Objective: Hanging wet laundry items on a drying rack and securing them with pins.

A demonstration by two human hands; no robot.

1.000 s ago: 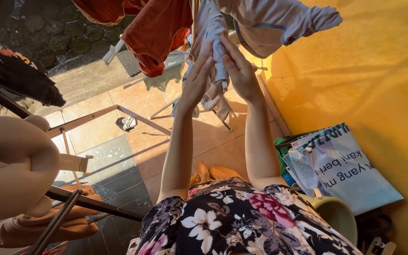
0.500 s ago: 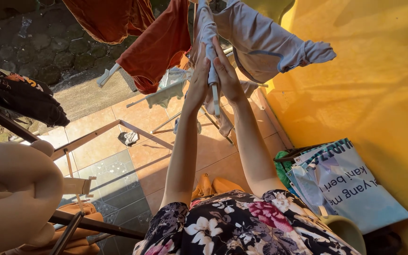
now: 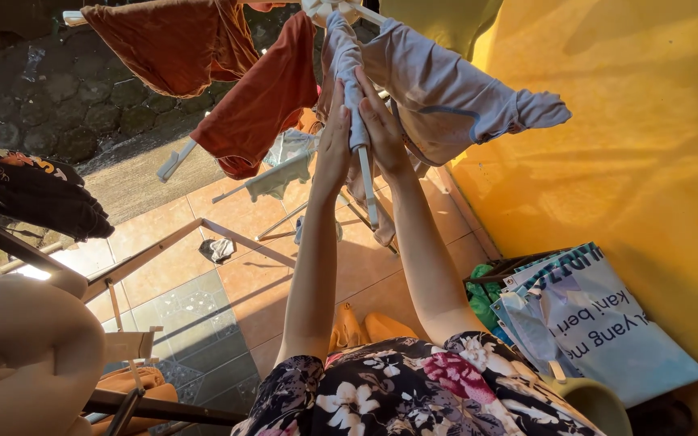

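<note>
Both my arms reach up to a white drying rack arm [image 3: 367, 184]. My left hand [image 3: 332, 148] and my right hand [image 3: 379, 126] press flat against the two sides of a pale grey garment [image 3: 347, 68] draped over that arm, fingers straight. A larger pale grey shirt [image 3: 446, 85] with a blue trim hangs just right of my right hand. Rust-red garments [image 3: 264, 97] hang to the left of my left hand.
An orange wall [image 3: 632, 137] stands close on the right, with a pale blue printed bag [image 3: 607, 323] and a green item at its foot. Black clothing [image 3: 30, 190] hangs at left over a rail. A beige shape [image 3: 26, 355] fills the lower left above tiled floor.
My hands have slid higher up the grey garment on the rack arm, staying pressed against it. The view has tilted upward a little.
</note>
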